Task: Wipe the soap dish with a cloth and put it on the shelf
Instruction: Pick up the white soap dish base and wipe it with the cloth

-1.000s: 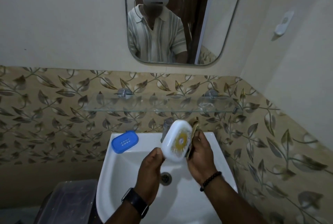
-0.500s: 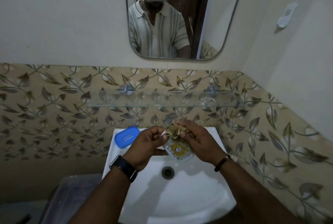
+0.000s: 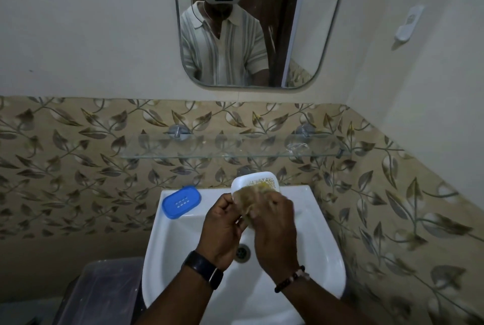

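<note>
Left hand [image 3: 222, 230] grip clenched on soap dish [image 3: 255, 182] edge, right hand [image 3: 275, 227] grip pressing cloth [image 3: 248, 193] inside, above sink [image 3: 322, 233]

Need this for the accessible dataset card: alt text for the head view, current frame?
Over a white sink, the left hand holds a white soap dish while the right hand rubs a brownish cloth inside it. A blue soap dish lid sits on the sink's back left corner, below a glass shelf and a mirror.

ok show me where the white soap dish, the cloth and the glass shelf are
white soap dish [image 3: 258, 180]: head view, back inner rim.
cloth [image 3: 246, 197]: head view, bunched middle.
glass shelf [image 3: 209, 152]: head view, bare front edge.
</note>
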Available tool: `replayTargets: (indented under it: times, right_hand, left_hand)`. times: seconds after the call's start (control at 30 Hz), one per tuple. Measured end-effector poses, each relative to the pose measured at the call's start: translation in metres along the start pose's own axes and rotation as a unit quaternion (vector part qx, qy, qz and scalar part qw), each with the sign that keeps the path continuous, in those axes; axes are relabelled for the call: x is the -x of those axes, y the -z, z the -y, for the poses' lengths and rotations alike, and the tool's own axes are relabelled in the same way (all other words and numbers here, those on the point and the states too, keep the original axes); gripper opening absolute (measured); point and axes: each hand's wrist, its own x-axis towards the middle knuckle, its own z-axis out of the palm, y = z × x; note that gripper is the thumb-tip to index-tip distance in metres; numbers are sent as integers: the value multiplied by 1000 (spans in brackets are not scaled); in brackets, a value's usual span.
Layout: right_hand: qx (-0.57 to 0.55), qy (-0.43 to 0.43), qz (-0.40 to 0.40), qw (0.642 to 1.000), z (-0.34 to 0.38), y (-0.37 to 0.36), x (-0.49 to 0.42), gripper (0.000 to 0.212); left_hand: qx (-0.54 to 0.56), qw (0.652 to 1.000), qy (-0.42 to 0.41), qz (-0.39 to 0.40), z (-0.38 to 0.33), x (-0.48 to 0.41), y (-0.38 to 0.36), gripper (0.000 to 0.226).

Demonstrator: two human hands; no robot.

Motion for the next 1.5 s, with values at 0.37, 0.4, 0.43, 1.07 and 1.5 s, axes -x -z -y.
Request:
replayTargets:
  times: [0.37, 0.4, 0.43, 1.07, 1.5]
  right_hand:
    - [-283, -390, 77, 873, -54, 16, -40, 21]
    - [-373, -443, 100, 809, -54, 19, -41, 22]
    - [-431, -474, 124, 757, -55, 22, -41, 25]
    - [-465, -393, 97, 788, -48, 30, -35, 31]
    - [-536, -554, -75, 633, -94, 17, -12, 47]
  left_hand:
    - [-196, 975, -77, 70, -9, -2, 25, 38]
    - [-232, 966, -88, 76, -13, -3, 28, 33]
    - [-262, 956, -97, 90, -17, -4, 29, 29]
    - [-95, 995, -15, -9, -17, -8, 25, 47]
    - [-16, 999, 27, -43, -4, -3, 43, 45]
